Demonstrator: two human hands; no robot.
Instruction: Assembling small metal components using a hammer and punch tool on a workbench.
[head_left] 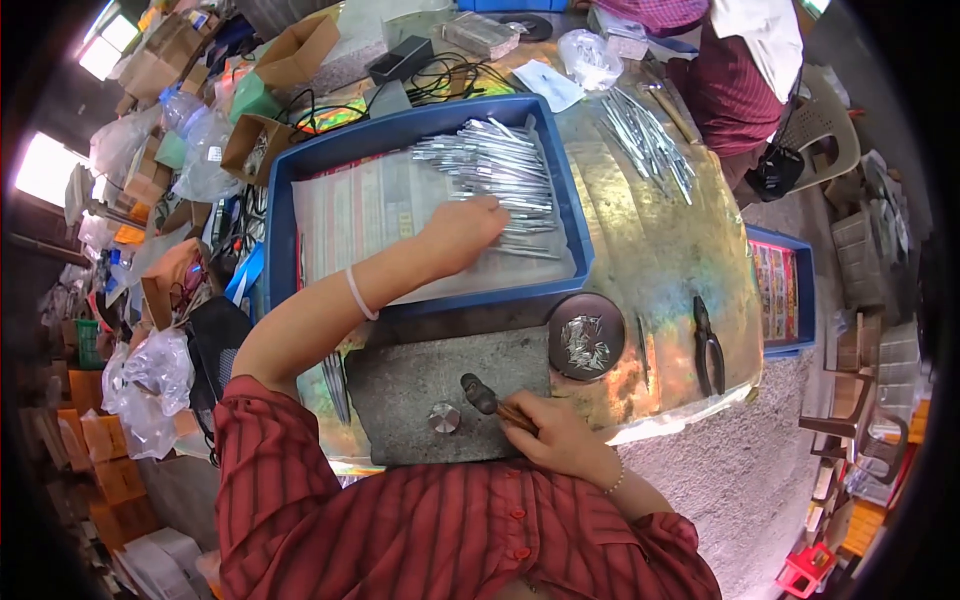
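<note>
My left hand point(465, 235) reaches over a blue tray point(480, 301), fingers curled closed at the near side of a pile of slim metal rods point(500, 170). Whatever its fingertips hold is hidden. The rods lie at the tray's right, on a pale sheet. My right hand point(555, 430) grips a small hammer point(480, 394) by its wooden handle, the dark head pointing left above a grey metal block point(400, 385). A faceted round metal piece point(443, 417) sits on this block, just left of the hammer head. Beside the block stands a round dark dish point(558, 364) holding small metal pieces point(586, 342).
Black-handled pliers point(709, 350) and a thin pointed tool point(644, 350) lie right of the dish. More rods point(650, 145) are spread at the far right, near another person point(730, 95). Cables point(450, 80) and boxes point(298, 52) crowd the far left. A second blue tray point(806, 300) stands lower right.
</note>
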